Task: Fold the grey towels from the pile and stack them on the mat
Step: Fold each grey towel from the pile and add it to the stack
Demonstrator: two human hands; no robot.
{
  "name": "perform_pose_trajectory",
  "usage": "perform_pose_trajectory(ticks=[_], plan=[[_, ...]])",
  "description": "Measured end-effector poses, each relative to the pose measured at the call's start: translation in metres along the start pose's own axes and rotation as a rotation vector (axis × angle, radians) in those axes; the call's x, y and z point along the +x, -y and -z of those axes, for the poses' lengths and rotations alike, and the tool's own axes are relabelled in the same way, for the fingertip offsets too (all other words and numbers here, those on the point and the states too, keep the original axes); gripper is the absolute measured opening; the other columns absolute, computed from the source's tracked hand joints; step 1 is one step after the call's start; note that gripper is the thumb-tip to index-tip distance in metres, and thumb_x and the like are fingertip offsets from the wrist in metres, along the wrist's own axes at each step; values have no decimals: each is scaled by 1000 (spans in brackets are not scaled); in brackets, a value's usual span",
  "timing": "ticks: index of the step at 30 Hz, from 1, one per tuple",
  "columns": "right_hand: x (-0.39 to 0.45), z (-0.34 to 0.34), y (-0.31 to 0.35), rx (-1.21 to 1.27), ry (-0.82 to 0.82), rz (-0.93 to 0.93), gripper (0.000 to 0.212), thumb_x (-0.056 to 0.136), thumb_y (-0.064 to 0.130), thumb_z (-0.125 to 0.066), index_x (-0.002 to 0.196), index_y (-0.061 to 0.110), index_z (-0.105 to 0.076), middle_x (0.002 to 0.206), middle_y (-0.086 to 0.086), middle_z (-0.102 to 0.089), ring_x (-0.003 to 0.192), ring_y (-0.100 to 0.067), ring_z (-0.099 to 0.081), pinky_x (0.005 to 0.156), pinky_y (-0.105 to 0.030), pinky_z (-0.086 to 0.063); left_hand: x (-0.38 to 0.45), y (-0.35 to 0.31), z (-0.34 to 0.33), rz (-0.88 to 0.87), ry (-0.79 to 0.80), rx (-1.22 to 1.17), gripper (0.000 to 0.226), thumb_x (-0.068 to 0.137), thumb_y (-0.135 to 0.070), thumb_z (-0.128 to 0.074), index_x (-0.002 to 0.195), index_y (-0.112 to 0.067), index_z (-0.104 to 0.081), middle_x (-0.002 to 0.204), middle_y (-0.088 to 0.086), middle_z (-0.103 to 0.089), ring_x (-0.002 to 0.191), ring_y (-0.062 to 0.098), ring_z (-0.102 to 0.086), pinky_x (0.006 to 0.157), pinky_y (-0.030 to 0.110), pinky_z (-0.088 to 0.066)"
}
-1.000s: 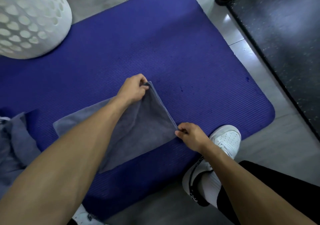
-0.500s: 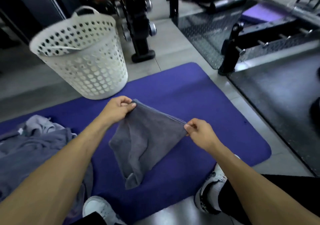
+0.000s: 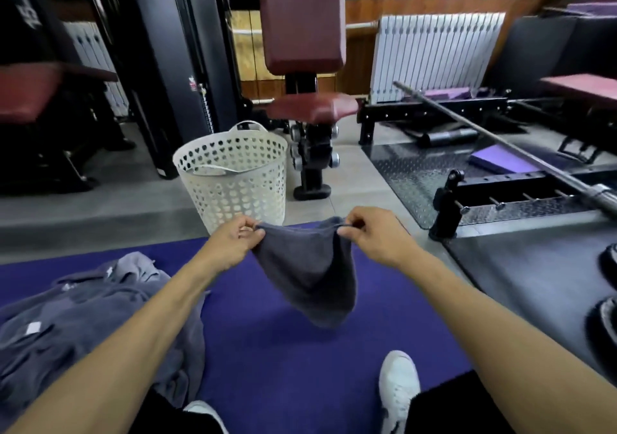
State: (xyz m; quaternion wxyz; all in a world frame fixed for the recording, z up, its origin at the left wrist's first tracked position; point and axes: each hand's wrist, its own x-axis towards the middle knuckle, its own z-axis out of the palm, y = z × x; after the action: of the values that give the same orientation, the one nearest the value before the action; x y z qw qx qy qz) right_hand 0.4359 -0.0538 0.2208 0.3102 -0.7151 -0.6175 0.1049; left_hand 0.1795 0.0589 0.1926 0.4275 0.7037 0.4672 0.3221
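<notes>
The dark grey terry towel (image 3: 309, 276) hangs in the air above the purple foam mat (image 3: 293, 360), pinched at its top edge by both hands: the left hand (image 3: 233, 241) has its fingers (image 3: 254, 231) closed on one upper corner, and the right hand (image 3: 370, 233) has its fingers (image 3: 345, 230) closed on the other. The corners are held close together, so the cloth sags between them and tapers to a loose rounded point clear of the mat; holding it up this way likely lets its weight pull the layers straight before the next fold or before it is laid down. The towel looks already doubled, though how many layers it has cannot be told. To the left, the rumpled pile of lighter grey towels (image 3: 83, 320) lies on the mat, near the left forearm, within easy reach for the next pick. No folded stack is visible on the mat. Beyond the mat's far edge stands a white perforated plastic laundry basket (image 3: 233, 173) on the floor; no cloth shows through the holes or above the rim, but its bottom is hidden. A white sneaker (image 3: 399, 387) rests on the mat's near part.
</notes>
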Motion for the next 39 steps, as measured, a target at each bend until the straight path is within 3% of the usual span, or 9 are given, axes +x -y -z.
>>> perform_pose_trajectory(ticks=[3, 7, 10, 14, 17, 23, 28, 34, 39], plan=[[3, 12, 0, 73, -77, -53, 18, 92, 22, -68, 85, 5, -66, 77, -7, -66, 73, -20, -57, 61, -24, -37, -5, 7, 12, 51, -139, -143, 17, 97, -13, -59, 82, -19, -56, 68, -8, -57, 64, 13, -45, 59, 29, -34], [7, 1, -7, 71, -68, -103, 9, 91, 16, -67, 83, 11, -63, 71, 0, -62, 66, -13, -55, 56, -8, -39, -7, 12, 16, 96, -182, -197, 16, 95, -11, -62, 82, -17, -57, 66, -2, -58, 62, 14, -47, 62, 30, -39], [9, -16, -19, 165, -50, -172, 6, 89, 13, -68, 90, 15, -62, 66, 1, -60, 65, -14, -57, 59, -21, -43, -9, 18, 21, 125, -129, -218, 12, 92, -9, -67, 84, -15, -60, 72, 9, -57, 69, 17, -53, 63, 28, -48], [14, -26, -25, 27, 94, -160, 35, 95, 18, -63, 126, 3, -59, 88, -10, -70, 82, -19, -64, 66, -26, -45, -17, 24, 22, 147, -93, -164, 17, 92, -8, -67, 108, -15, -65, 61, -9, -67, 63, 1, -61, 66, 23, -54], [10, -25, -23, -90, 175, -98, 27, 97, 19, -58, 107, -6, -66, 103, -21, -70, 99, -35, -63, 79, -39, -51, -20, 32, 20, 210, -96, -70, 29, 89, -11, -71, 117, -13, -65, 65, -8, -70, 62, 2, -60, 73, 27, -55], [-6, -19, -39, -98, 301, -46, 11, 99, 20, -53, 89, 16, -56, 93, -1, -59, 89, -22, -55, 74, -29, -38, -25, 27, 10, 364, 12, 46, 18, 85, -9, -75, 102, -5, -70, 80, 6, -69, 69, 12, -62, 67, 25, -53], [-21, -4, -50, 164, 300, -166, 14, 99, 20, -53, 85, 19, -57, 79, 3, -58, 72, -13, -50, 70, -30, -42, -38, 9, 10, 338, 259, -4, 10, 90, -10, -69, 82, -14, -64, 76, -2, -66, 80, 13, -63, 89, 34, -51], [-25, 1, -43, 500, 128, -270, 21, 100, 21, -54, 79, 20, -57, 72, 5, -57, 69, -13, -52, 69, -30, -46, -41, -6, 1, 336, 156, -200, 23, 95, -12, -61, 74, -16, -57, 58, -6, -57, 52, 7, -51, 53, 20, -46], [-7, -17, -53, 204, 247, -302, 18, 98, 22, -56, 82, 15, -56, 75, -1, -59, 68, -18, -56, 66, -32, -52, -18, 17, -11, 405, 70, -40, 19, 94, -14, -64, 75, -17, -61, 68, -1, -61, 65, 13, -58, 59, 27, -50]])
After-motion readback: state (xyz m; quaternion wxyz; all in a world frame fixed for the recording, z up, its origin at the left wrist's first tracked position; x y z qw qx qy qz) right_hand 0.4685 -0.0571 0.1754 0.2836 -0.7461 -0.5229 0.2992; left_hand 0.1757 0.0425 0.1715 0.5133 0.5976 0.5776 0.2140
